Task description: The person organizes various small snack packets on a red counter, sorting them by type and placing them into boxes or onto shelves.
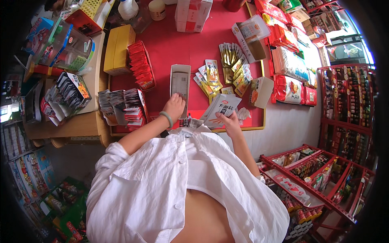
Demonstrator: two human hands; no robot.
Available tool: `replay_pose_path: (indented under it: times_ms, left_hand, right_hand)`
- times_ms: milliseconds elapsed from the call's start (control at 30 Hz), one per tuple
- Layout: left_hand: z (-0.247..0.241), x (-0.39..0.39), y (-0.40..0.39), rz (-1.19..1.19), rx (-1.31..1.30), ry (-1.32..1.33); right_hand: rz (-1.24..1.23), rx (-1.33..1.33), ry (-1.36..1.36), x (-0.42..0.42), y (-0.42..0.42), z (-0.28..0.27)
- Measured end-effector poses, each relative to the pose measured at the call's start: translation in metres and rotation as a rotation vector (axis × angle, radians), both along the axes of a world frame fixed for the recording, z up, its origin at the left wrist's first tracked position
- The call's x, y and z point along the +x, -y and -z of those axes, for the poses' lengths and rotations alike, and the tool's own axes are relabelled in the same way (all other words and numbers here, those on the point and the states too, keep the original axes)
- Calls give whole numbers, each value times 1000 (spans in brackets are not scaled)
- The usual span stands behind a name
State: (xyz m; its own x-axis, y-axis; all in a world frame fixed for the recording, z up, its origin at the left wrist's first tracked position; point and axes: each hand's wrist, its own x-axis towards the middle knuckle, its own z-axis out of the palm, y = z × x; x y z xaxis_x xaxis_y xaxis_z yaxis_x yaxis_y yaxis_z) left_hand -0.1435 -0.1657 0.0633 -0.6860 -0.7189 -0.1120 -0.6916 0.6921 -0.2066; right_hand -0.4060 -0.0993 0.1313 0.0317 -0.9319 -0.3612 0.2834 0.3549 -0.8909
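Observation:
My left hand [175,107], with a pale green bangle [166,118] at its wrist, reaches over the near part of a narrow open cardboard box [189,73]. Its fingertips are down inside the box, so whether they grip anything is hidden. A greyish surface bearing a barcode [180,85] shows within the box. In my right hand [230,123] is a small fan of silver-white snack packets [223,106], the thumb pressed on the front one. Beyond it lie gold and white snack packets [212,74], loosely spread, and more gold packets [235,62] farther right.
Red packets [141,65] stand in a tray beside a yellow carton [119,50]. At the left, several packet stacks [117,106] lean together. Opened boxes [247,42] and a crumpled tissue [244,113] lie right, near the red table's [164,39] gold edge. Red racks [304,173] hold goods.

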Motion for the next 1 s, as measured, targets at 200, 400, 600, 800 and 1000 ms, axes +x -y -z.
replay_pose_path:
  times_ms: [200, 400, 600, 800, 1000]
  left_hand:
    - [40, -35, 6, -144, 212, 398]
    - [46, -40, 7, -134, 178, 467]
    - [53, -25, 18, -74, 217, 427]
    - [59, -15, 12, -59, 96, 337]
    - [41, -17, 18, -25, 159, 375]
  right_hand:
    - [-144, -77, -176, 3, -2, -13]
    - [-902, -471, -1053, 22, 12, -13]
    - [-1178, -659, -878, 57, 43, 5]
    - [-1364, -524, -853, 87, 48, 44]
    - [-1331, -595, -941, 92, 45, 52]
